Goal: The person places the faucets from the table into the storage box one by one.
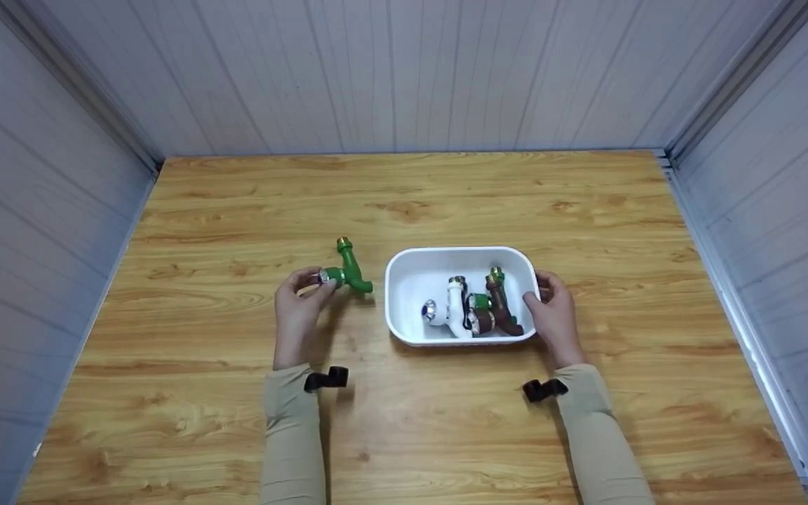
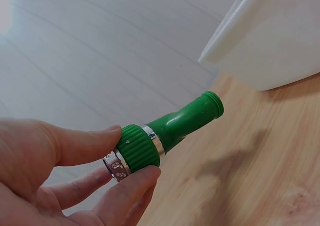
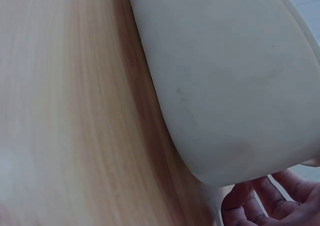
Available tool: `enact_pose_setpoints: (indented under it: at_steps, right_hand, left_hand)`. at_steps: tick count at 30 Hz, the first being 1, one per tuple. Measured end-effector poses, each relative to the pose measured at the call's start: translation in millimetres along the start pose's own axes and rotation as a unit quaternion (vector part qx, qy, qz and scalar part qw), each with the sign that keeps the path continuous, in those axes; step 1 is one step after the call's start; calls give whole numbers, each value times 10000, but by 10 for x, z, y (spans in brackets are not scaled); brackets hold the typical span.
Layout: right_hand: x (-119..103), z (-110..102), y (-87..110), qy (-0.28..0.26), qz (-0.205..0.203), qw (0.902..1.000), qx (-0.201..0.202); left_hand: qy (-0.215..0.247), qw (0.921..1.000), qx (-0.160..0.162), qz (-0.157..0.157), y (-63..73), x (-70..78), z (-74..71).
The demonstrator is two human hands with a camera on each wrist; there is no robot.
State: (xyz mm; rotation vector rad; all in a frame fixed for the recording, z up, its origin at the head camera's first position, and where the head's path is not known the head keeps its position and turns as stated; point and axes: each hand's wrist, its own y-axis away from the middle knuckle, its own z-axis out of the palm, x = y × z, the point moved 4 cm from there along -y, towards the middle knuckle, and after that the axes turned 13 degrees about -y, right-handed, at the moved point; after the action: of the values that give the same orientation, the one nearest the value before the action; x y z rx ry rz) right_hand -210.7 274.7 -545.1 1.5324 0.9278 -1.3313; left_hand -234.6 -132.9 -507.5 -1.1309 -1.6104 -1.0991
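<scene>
My left hand [image 1: 299, 301] pinches a green faucet [image 1: 351, 268] by its ribbed knob, left of a white plastic tub [image 1: 404, 257]. In the left wrist view, thumb and fingers grip the green faucet [image 2: 185, 121] around its knob and silver cap, its spout pointing away above the table. My right hand [image 1: 553, 315] holds the tub's right end, thumb at the rim and fingers outside. The right wrist view shows fingertips against the tub [image 3: 225, 85]. Inside the tub lie a white faucet [image 1: 455, 308], a brown faucet [image 1: 501, 305] and a partly hidden green faucet [image 1: 479, 301].
Tub and hands are on or above a wood-grain table [image 1: 404, 435]. Pale panelled walls [image 1: 390, 77] enclose it at the back and both sides. Small black devices [image 1: 328, 378] are strapped at both wrists.
</scene>
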Motion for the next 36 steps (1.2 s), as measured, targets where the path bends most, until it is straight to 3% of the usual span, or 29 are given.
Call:
enact_pose_setpoints:
  at_steps: [7, 18, 36]
  right_hand:
    - [-6, -4, 4, -56, -84, 9999, -7]
    - [10, -13, -3, 63, -34, 10000, -12]
    - [2, -8, -12, 155, 39, 9999, -23]
  left_hand:
    - [599, 9981, 79, 111, 73, 83, -27]
    - [1386, 9899, -181, 252, 239, 265, 32]
    - [939, 9899, -1040, 197, 297, 425, 391]
